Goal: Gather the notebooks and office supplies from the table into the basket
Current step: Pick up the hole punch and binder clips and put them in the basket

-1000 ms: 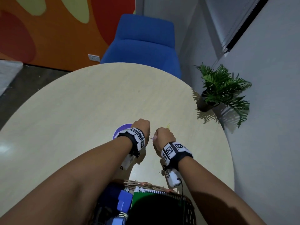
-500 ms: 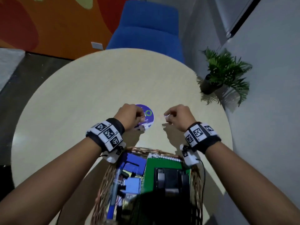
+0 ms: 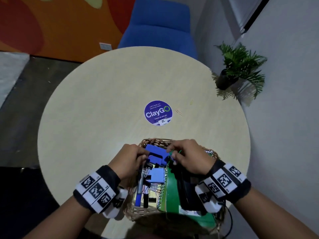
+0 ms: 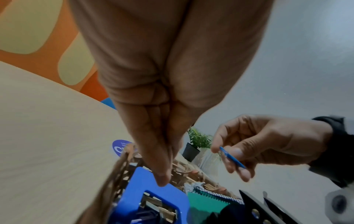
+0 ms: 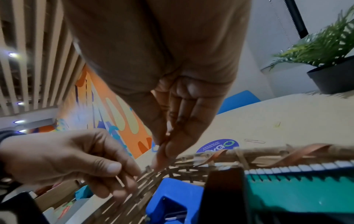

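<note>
Both hands had come back from the table's middle to the basket point(image 3: 156, 140) at six o'clock. Our right hand point(image 3: 187, 157) pinched blue and green paper clips point(image 4: 230, 157), our left hand point(image 3: 131, 160) a thin pale one, poised to drop. Two clips point(image 3: 179, 112) remained near one o'clock on the table point(image 3: 103, 109).

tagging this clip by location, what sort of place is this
Probably an office break room or pantry: a round table bears a sticker reading "Let's keep our pantries clean", with a blue chair and a potted plant beside it.
</note>
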The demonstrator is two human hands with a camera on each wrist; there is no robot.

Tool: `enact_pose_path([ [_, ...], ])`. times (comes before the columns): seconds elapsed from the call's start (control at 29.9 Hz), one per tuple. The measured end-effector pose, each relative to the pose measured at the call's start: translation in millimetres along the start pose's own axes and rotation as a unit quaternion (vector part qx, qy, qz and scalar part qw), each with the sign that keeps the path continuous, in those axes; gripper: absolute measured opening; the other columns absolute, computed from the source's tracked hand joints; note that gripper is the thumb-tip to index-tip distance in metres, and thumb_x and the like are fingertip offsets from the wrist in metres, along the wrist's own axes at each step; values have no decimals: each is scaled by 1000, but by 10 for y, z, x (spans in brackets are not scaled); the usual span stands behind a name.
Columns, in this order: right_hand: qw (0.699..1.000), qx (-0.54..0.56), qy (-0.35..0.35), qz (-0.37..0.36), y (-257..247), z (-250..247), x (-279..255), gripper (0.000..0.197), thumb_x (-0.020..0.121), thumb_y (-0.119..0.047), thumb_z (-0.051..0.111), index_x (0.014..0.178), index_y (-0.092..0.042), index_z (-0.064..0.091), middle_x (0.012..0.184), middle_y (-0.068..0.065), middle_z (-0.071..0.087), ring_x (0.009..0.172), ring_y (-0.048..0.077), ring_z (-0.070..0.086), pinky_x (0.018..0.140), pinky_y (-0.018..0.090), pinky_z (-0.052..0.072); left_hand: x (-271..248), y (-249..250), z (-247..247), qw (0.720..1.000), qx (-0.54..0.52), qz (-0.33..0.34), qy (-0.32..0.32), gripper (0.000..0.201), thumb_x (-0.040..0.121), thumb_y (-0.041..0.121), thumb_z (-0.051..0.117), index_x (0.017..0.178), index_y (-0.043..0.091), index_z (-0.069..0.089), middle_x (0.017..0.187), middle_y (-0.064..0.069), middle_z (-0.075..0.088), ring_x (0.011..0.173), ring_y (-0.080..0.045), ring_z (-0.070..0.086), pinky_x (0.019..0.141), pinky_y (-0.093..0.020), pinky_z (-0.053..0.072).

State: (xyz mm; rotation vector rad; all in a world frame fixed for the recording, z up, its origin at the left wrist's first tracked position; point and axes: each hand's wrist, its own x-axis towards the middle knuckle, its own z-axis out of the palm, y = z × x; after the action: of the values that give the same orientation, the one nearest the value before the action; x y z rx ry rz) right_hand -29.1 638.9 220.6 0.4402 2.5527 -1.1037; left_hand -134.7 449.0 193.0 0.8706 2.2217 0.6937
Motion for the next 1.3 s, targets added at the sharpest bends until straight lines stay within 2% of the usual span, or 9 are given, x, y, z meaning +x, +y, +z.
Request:
enact_pose_path([
  [0.17, 1000, 7, -21, -14, -55, 86, -67, 20, 90, -7, 53, 101, -18, 67, 71, -5, 66, 70, 13, 69, 77, 25, 50, -134, -216, -106, 995, -60, -26, 80, 28, 92, 2, 52, 109, 13, 71, 95, -2, 76, 84, -7, 71, 81, -22, 55],
  [0.37, 995, -98, 4, 0, 28, -36, 30, 22, 87, -23, 59, 107, -26, 67, 98, 1, 74, 95, 22, 63, 84, 31, 49, -31, -143, -243, 995, -36, -21, 87, 18, 89, 21, 62, 105, 18, 70, 88, 10, 70, 81, -6, 68, 73, -15, 49],
  [0.54, 992, -84, 77, 56, 368, -627, 473, 20, 87, -17, 62, 106, -19, 68, 88, 0, 73, 71, 10, 64, 79, 26, 53, 714, 177, -351, 994, 59, 31, 89, 23, 86, 29, 63, 107, 22, 68, 101, 5, 74, 90, -13, 69, 85, -31, 53],
  [0.67, 974, -179, 107, 92, 917, -960, 1089, 32, 91, -22, 56, 123, -19, 61, 122, 6, 66, 109, 24, 61, 95, 35, 48, 1607, 438, -260, 976, 202, 79, 2, 29, 90, 28, 55, 115, 18, 65, 122, -4, 64, 114, -27, 58, 90, -36, 48],
  [0.84, 959, -280, 1, 50, 1494, -1017, 1740, 64, 90, -10, 56, 148, -17, 30, 158, 3, 23, 144, 20, 26, 116, 32, 26, 2382, 729, 50, 940, 311, 87, -111, 38, 96, 14, 38, 131, 9, 52, 145, -11, 45, 133, -28, 44, 106, -36, 39],
  [0.94, 961, -276, 16, 27, 1672, -977, 1891, 66, 83, -1, 58, 145, -13, 36, 156, 6, 29, 142, 25, 30, 114, 37, 31, 2600, 880, 251, 930, 334, 29, -154, 34, 97, 19, 39, 126, 11, 54, 133, -12, 56, 121, -33, 52, 101, -40, 44],
  [1.04, 950, -301, 77, 4, 1761, -937, 1958, 38, 78, 2, 58, 114, -7, 61, 125, 12, 56, 112, 33, 56, 88, 42, 51, 2707, 950, 333, 923, 362, 26, -129, 28, 90, 19, 42, 102, 7, 65, 108, -12, 67, 100, -34, 62, 81, -38, 52],
  [1.14, 952, -280, 121, 16, 1837, -922, 1956, 20, 74, 6, 59, 87, -7, 67, 96, 9, 62, 84, 33, 62, 68, 37, 53, 2756, 927, 347, 905, 401, 73, -122, 29, 91, 22, 43, 96, 2, 65, 102, -14, 65, 93, -35, 62, 71, -35, 44],
  [1.3, 968, -177, 147, 102, 1789, -987, 1762, 27, 81, 3, 53, 95, -15, 68, 99, 5, 67, 88, 29, 63, 70, 32, 49, 2735, 716, 274, 903, 400, 111, -112, 29, 89, 20, 41, 89, 2, 64, 95, -11, 59, 82, -33, 57, 67, -34, 42],
])
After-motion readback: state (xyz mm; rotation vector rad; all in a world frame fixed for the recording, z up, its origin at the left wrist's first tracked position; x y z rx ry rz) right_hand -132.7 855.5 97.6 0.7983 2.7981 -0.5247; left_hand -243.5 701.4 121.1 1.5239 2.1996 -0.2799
